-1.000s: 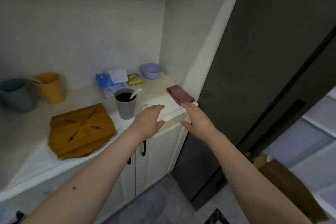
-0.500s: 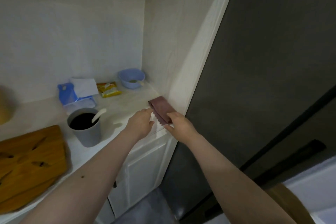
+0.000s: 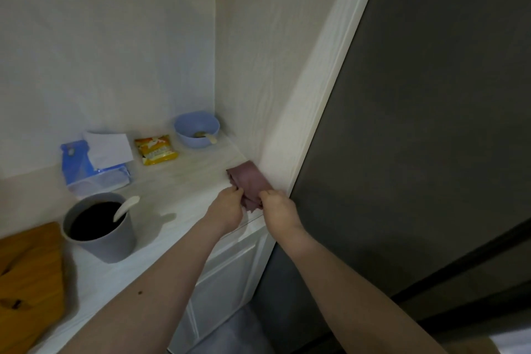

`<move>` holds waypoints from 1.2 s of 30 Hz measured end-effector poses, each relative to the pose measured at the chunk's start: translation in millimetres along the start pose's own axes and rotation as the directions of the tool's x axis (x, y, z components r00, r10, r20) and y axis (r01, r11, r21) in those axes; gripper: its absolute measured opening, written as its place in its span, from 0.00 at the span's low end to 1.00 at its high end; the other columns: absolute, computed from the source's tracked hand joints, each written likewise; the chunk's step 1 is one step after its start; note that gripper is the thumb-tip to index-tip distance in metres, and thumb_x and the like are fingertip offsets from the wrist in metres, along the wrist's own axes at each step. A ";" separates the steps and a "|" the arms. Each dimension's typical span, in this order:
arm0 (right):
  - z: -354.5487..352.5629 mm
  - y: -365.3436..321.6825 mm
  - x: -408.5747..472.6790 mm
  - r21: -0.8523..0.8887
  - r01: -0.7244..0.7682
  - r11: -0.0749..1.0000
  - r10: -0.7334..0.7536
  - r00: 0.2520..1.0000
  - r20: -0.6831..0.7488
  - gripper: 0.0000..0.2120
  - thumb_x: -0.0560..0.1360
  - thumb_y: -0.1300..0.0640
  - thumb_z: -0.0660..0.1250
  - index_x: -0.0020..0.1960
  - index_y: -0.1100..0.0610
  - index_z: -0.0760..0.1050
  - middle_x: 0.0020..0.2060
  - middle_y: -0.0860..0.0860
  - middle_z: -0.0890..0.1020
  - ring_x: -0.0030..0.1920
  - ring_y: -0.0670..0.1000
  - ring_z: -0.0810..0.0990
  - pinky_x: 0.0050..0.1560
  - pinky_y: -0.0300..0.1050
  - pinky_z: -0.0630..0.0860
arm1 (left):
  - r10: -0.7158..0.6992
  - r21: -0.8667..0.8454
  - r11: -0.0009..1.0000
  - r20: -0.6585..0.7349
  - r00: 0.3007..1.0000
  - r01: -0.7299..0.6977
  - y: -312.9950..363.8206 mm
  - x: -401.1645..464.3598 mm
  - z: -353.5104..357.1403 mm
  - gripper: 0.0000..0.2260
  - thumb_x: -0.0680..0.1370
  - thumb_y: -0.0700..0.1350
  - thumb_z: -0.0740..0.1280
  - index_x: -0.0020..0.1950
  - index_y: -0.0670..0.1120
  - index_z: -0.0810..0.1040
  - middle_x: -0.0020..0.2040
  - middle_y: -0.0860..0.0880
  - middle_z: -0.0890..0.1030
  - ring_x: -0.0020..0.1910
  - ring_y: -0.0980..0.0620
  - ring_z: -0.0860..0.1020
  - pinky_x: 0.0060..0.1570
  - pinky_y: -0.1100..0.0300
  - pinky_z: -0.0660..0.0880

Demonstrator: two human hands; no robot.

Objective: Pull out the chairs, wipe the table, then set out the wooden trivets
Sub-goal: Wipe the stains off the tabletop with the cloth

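wooden trivets (image 3: 28, 282): stacked at the near left edge of the counter (image 3: 178, 190), mostly cut off by the frame, nobody touching them. They come last in the task, so they're fine sitting there for now.

grey cup (image 3: 100, 227): full of something dark with a pale spoon (image 3: 126, 207) leaning in it, just left of the left forearm. Biggest risk imo: if that arm swings back left with the cloth, it clips the cup and dark liquid runs toward the trivets.

left hand (image 3: 227, 210): fingertips pinching the near left edge of the cloth. Narrow pinch, holding only fabric.

right hand (image 3: 277, 210): same deal on the near right edge, fingers curled onto it.

maroon cloth (image 3: 250, 184): folded, lying at the counter's right end, pressed up against the white side panel (image 3: 273, 95). Looks like the 2 hands are about to lift it for the wiping step. With only 2 edge pinches, the folds could drop open, or the cloth could slip off the counter lip to the floor.

tissue pack (image 3: 94, 164) and snack packet (image 3: 156, 149): farther back, light stuff, well apart from the cloth, low risk.

blue bowl (image 3: 196, 129): back corner with a spoon in it, well clear of both hands.

table and chairs: not in view, so can't tell how far along that part is.
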State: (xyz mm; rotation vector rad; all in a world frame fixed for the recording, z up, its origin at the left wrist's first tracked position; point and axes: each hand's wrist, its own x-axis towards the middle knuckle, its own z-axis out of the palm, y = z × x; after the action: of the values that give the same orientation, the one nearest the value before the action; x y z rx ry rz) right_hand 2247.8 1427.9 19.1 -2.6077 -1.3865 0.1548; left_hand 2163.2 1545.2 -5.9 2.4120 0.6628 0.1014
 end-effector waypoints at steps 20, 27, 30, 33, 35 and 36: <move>-24.4 -50.3 -134.2 0.858 -0.150 0.490 0.600 0.772 -0.208 0.06 0.77 0.62 0.63 0.50 0.62 0.78 0.40 0.50 0.79 0.40 0.45 0.76 0.41 0.30 0.71 | -0.177 -0.864 0.311 0.356 0.918 0.395 74.3 -79.7 -1.6 0.10 0.82 0.40 0.56 0.59 0.39 0.73 0.50 0.39 0.76 0.38 0.49 0.77 0.31 0.62 0.79; -20.2 -28.0 -264.0 0.911 -0.191 0.366 0.711 0.689 -0.141 0.07 0.78 0.60 0.65 0.54 0.60 0.78 0.46 0.54 0.83 0.49 0.52 0.82 0.52 0.44 0.80 | -0.012 -0.740 0.412 0.579 0.815 0.531 137.7 -147.9 55.1 0.10 0.79 0.33 0.58 0.47 0.41 0.77 0.41 0.44 0.79 0.41 0.48 0.79 0.34 0.59 0.76; -23.5 -17.6 -327.9 0.918 -0.227 0.325 0.772 0.625 -0.119 0.07 0.77 0.61 0.66 0.54 0.59 0.79 0.48 0.53 0.83 0.50 0.49 0.82 0.56 0.44 0.79 | -0.005 -0.678 0.434 0.656 0.755 0.593 169.8 -185.3 89.7 0.10 0.81 0.40 0.56 0.50 0.42 0.77 0.46 0.43 0.80 0.38 0.51 0.77 0.34 0.58 0.74; -25.5 -9.8 -389.2 0.918 -0.289 0.270 0.841 0.535 -0.078 0.06 0.76 0.60 0.67 0.53 0.57 0.79 0.46 0.50 0.83 0.49 0.46 0.82 0.55 0.41 0.78 | 0.031 -0.607 0.544 0.705 0.709 0.580 201.0 -223.9 131.2 0.11 0.80 0.40 0.60 0.60 0.40 0.76 0.51 0.42 0.78 0.38 0.51 0.76 0.31 0.60 0.73; -28.2 -5.7 -429.2 0.913 -0.331 0.239 0.880 0.470 -0.060 0.06 0.76 0.61 0.67 0.53 0.55 0.79 0.46 0.48 0.82 0.48 0.45 0.81 0.55 0.41 0.77 | 0.052 -0.548 0.604 0.752 0.657 0.579 222.3 -252.7 153.9 0.10 0.79 0.38 0.63 0.59 0.38 0.77 0.51 0.41 0.79 0.42 0.47 0.78 0.34 0.58 0.74; -29.3 -2.4 -458.9 0.915 -0.334 0.225 0.903 0.424 -0.067 0.07 0.76 0.61 0.67 0.54 0.56 0.79 0.47 0.49 0.82 0.49 0.46 0.80 0.55 0.41 0.77 | 0.078 -0.514 0.637 0.784 0.616 0.574 239.1 -273.9 168.3 0.10 0.78 0.37 0.64 0.58 0.37 0.78 0.52 0.40 0.80 0.45 0.45 0.78 0.34 0.57 0.74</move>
State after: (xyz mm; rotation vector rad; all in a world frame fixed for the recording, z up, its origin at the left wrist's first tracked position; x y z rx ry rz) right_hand 1994.6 1045.3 50.9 -1.8782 0.2291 0.0167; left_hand 2067.3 1157.5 25.1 1.3022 0.4399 -0.6460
